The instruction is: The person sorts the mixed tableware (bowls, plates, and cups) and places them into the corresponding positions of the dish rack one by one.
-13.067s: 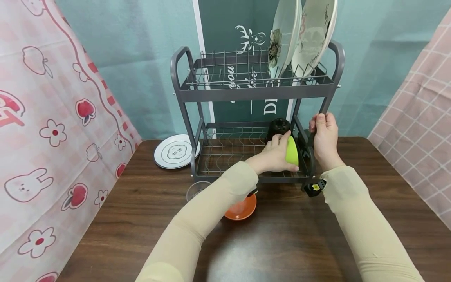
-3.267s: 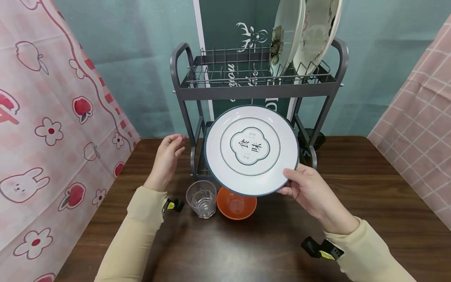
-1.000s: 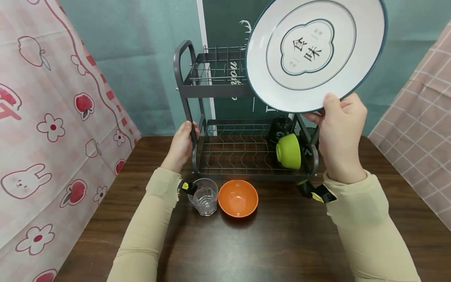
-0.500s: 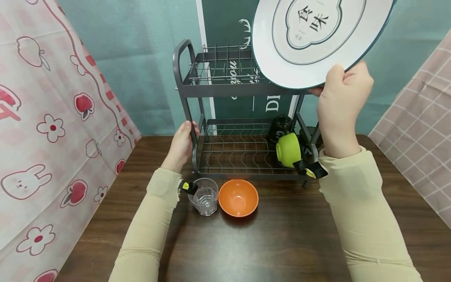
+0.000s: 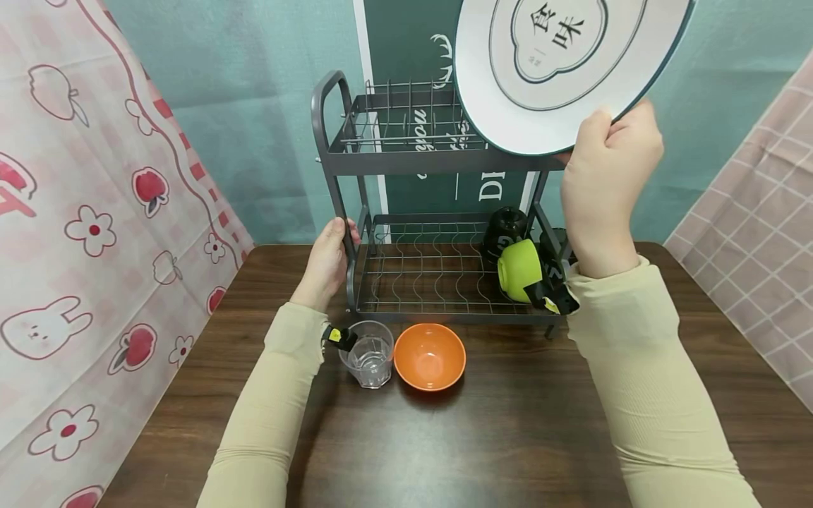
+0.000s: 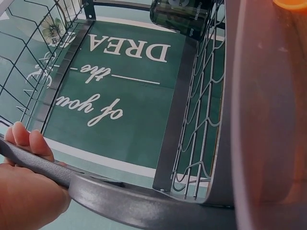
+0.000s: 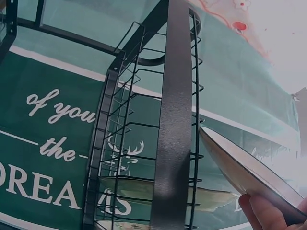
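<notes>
My right hand pinches the lower rim of a white dark-edged plate, held up at the top tier of a grey two-tier dish rack. In the right wrist view the plate is tilted, its edge close to the tier's wires. My left hand grips the rack's left post; in the left wrist view its fingers curl round the bar. A lime green bowl lies on its side in the lower tier, with a black cup behind it.
In front of the rack, a clear glass and an orange bowl stand on the wooden table. A standing plate shows in the upper tier in the right wrist view. Patterned curtains hang on both sides.
The left hand has let go of the green bowl and now holds the left post. The right hand has left the right post and raised the plate from before the rack to its top.
</notes>
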The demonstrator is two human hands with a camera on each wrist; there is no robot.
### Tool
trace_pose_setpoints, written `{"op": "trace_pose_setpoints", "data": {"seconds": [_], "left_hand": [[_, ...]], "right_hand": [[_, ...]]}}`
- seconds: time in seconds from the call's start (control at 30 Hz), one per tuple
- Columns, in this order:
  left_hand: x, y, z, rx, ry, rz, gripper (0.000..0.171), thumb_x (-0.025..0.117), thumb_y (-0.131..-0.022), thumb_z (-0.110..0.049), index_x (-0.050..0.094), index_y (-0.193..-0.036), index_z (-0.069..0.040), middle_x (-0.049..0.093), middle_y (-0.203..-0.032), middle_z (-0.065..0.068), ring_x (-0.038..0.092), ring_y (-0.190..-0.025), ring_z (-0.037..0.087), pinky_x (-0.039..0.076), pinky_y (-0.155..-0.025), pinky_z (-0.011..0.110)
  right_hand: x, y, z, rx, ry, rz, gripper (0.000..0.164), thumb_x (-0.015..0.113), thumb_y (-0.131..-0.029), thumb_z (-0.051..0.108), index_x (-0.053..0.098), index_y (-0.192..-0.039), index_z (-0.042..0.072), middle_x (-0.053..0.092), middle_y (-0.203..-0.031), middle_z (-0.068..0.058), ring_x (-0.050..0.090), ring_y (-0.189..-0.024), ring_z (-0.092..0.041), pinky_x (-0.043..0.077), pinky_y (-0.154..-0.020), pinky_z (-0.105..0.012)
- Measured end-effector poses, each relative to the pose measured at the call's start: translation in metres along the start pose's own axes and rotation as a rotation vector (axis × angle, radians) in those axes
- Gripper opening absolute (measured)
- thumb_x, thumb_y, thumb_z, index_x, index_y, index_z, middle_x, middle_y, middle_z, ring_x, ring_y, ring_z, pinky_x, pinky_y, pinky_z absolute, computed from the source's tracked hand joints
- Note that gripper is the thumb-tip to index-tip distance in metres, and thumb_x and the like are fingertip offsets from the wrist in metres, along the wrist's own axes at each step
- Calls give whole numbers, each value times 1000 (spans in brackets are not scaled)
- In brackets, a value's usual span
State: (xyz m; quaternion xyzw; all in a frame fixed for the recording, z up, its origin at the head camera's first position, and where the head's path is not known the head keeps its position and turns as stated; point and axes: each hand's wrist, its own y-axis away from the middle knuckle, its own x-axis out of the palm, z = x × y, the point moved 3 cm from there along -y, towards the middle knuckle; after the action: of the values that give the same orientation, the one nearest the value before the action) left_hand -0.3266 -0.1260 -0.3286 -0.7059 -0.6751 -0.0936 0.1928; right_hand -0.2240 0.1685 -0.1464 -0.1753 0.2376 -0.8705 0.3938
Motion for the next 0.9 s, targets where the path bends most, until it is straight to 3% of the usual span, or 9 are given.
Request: {"op": "trace_pose_setpoints", "data": {"seconds": [0.07,0.13,0.2,0.3,0.37,0.6,0.8,0.9], "left_hand": [[0,0,0,1,0,1,26,35,-95,-31,50,-86,-12,53,-72,-5,50,-78,13,39,-82,22],[0,-1,0,0,-6,5,26,34,-96,-30,49,-86,-12,53,-73,-5,49,-79,13,38,-83,22],[-1,-1,1,-4,-13,2,26,34,-96,-30,50,-87,-12,53,-73,-5,49,-78,12,38,-82,22],[-1,-1,1,-11,-20,-2,26,33,-96,-30,50,-87,-12,53,-74,-5,49,-77,10,39,-81,21],[-2,-2,2,-13,-17,-11,26,33,-97,-29,50,-87,-12,53,-74,-5,50,-76,9,39,-81,21],[-1,-2,2,-6,-29,-12,25,32,-98,-28,48,-88,-12,52,-75,-6,49,-77,8,39,-82,21],[-1,-2,2,-9,-33,-16,25,32,-98,-28,48,-89,-11,52,-74,-5,48,-78,10,39,-82,21],[-1,-3,3,-9,-32,-15,25,32,-98,-28,48,-88,-11,52,-74,-5,48,-80,12,39,-82,21]], "right_hand": [[1,0,2,-33,64,-4,26,36,-92,6,42,-69,17,40,-56,5,33,-40,-4,24,-45,-14],[3,0,4,-58,96,-3,26,36,-92,5,44,-71,19,44,-59,8,26,-42,-5,18,-46,-16],[3,0,5,-85,166,-4,29,36,-92,6,38,-67,20,33,-56,7,17,-45,-7,13,-47,-17],[4,0,8,-122,240,7,30,36,-92,7,35,-65,20,28,-55,4,15,-46,-8,12,-46,-17],[4,-1,10,-155,305,13,32,35,-92,8,28,-63,18,18,-56,-1,13,-46,-8,11,-45,-16],[10,-3,20,-260,413,65,26,34,-93,11,45,-76,27,40,-63,11,21,-46,-7,16,-45,-18],[14,-6,27,-318,540,96,28,33,-94,17,34,-68,27,32,-58,0,22,-46,-10,16,-44,-19],[16,-8,29,-344,574,102,28,32,-95,19,32,-68,27,33,-58,0,24,-45,-10,16,-44,-19]]}}
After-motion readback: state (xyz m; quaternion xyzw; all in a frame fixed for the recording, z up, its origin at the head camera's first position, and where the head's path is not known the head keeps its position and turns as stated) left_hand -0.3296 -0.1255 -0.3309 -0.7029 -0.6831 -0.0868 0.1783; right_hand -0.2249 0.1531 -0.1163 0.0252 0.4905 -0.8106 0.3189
